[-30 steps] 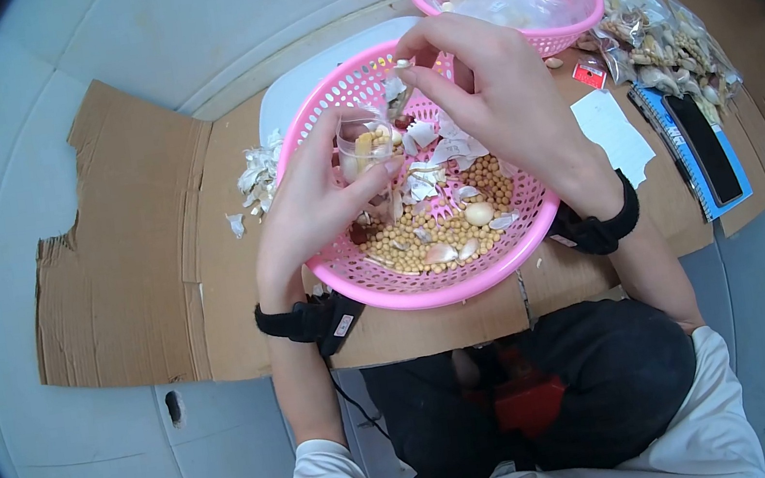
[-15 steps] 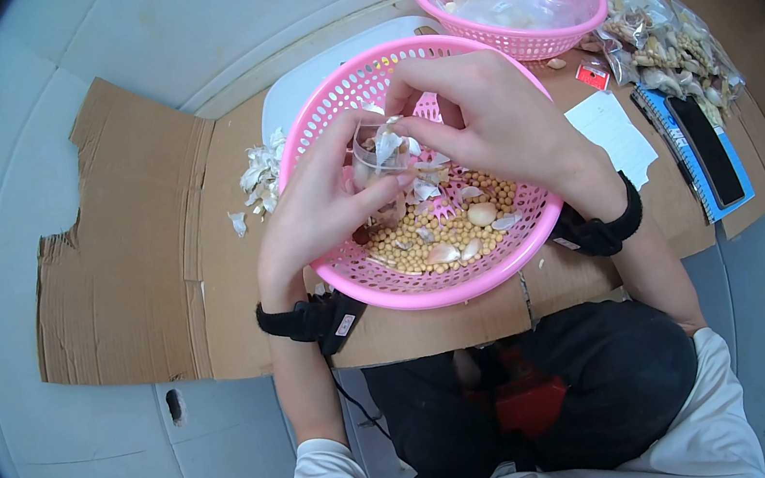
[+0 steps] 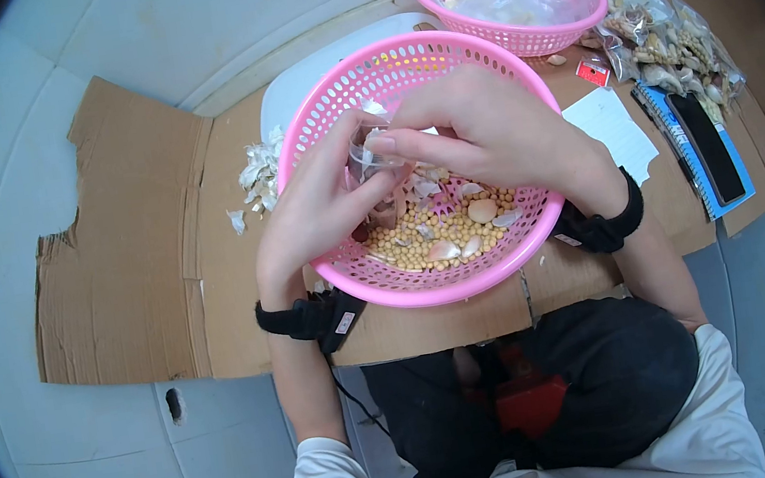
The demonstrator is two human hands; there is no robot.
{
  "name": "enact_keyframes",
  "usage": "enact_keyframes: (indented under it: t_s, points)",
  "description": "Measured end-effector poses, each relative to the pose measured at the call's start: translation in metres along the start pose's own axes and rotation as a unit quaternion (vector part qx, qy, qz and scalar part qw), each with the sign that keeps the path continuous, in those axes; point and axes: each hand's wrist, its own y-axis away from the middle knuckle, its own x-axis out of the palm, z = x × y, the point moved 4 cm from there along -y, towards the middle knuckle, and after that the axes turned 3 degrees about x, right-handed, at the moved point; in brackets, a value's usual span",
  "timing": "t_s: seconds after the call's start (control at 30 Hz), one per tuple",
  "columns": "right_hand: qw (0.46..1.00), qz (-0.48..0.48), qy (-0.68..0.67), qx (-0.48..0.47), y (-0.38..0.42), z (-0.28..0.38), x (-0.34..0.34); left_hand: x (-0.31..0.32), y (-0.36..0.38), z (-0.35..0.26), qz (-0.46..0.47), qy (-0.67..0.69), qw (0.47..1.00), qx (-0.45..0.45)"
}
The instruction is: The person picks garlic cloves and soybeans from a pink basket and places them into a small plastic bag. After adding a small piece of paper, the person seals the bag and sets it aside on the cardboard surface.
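Note:
A pink plastic basket stands in front of me, with soybeans, garlic cloves and papery skins in it. Over its left half, my left hand is wrapped round a small clear plastic cup with bits inside. My right hand reaches across from the right, thumb and fingers closed together at the cup's mouth. Whatever its fingertips pinch is hidden. Both wrists wear black straps.
White garlic skins lie left of the basket on cardboard. Behind stands a second pink basket with plastic bags. To the right are filled clear bags, a paper sheet, a blue notebook and a black phone.
My right hand has lowered and moved left, its thumb now over the cup's mouth. The white skin that showed at the cup's opening is now mostly covered. My left hand keeps its hold.

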Motion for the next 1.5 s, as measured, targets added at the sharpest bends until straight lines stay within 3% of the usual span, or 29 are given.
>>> enact_keyframes:
  t_s: [0.23,0.37,0.47,0.53,0.6,0.67,0.7,0.73,0.77,0.8,0.83,0.97,1.03,1.1,1.27,1.37,1.4,1.43,1.5]
  points:
    - [0.997,0.07,-0.029,0.035,0.0,-0.002,0.007,0.002,0.001,0.007,0.013,0.015,1.0,-0.013]
    - [0.994,0.055,-0.078,0.05,0.001,-0.002,0.008,0.003,0.003,0.005,0.005,0.008,1.0,-0.014]
    - [0.996,0.017,-0.08,0.033,-0.001,-0.005,0.007,0.002,0.003,0.005,-0.005,0.007,1.0,-0.028]
    - [0.993,-0.087,-0.073,-0.042,-0.002,-0.001,0.001,0.003,0.003,0.009,-0.012,0.002,0.999,-0.039]
    - [0.991,-0.093,-0.091,-0.023,-0.001,0.004,-0.006,0.003,-0.001,0.007,-0.074,0.0,0.993,0.087]
    - [0.989,-0.097,-0.108,-0.001,-0.001,0.003,-0.007,0.003,-0.002,0.003,-0.077,-0.02,0.992,0.099]
    - [0.987,-0.111,-0.112,-0.037,-0.001,0.002,-0.003,0.003,-0.002,-0.001,-0.078,-0.04,0.99,0.111]
    - [0.983,-0.126,-0.115,-0.074,0.0,0.002,-0.001,0.001,0.0,-0.006,-0.078,-0.041,0.99,0.111]
    - [0.982,-0.127,-0.115,-0.075,0.001,0.002,-0.002,0.001,0.002,-0.004,-0.05,0.001,0.998,0.039]
    - [0.994,-0.058,-0.086,-0.043,0.002,0.0,0.001,0.002,0.003,-0.001,-0.022,0.042,0.998,-0.033]
    - [0.998,0.012,-0.056,-0.011,0.003,-0.002,0.006,0.001,0.003,0.0,-0.023,0.042,0.998,-0.032]
    - [0.997,0.06,-0.051,-0.009,0.002,0.006,0.004,0.001,0.0,0.007,0.012,0.019,1.0,-0.017]
    - [0.988,0.147,-0.024,0.043,0.002,0.014,0.004,0.004,0.001,0.009,0.016,0.022,1.0,-0.006]
    - [0.989,0.139,-0.016,0.04,0.004,0.013,0.006,0.008,0.0,0.006,0.032,0.082,0.996,0.019]
    - [0.985,0.144,-0.04,0.087,0.003,0.002,0.009,0.005,0.001,0.005,0.035,0.047,0.998,-0.011]
    - [0.993,0.083,-0.021,0.08,0.002,-0.005,0.006,0.005,0.001,0.0,-0.002,0.011,1.0,0.017]
    - [0.999,0.018,-0.024,0.023,0.002,-0.004,0.003,0.004,0.002,-0.003,-0.027,0.009,0.999,0.033]
    - [0.998,-0.048,-0.027,-0.034,0.002,-0.002,0.0,0.003,0.002,-0.003,-0.026,0.01,0.999,0.031]
    - [0.997,-0.059,-0.04,-0.031,0.002,-0.003,0.002,0.001,0.001,0.001,-0.013,0.0,1.0,-0.019]
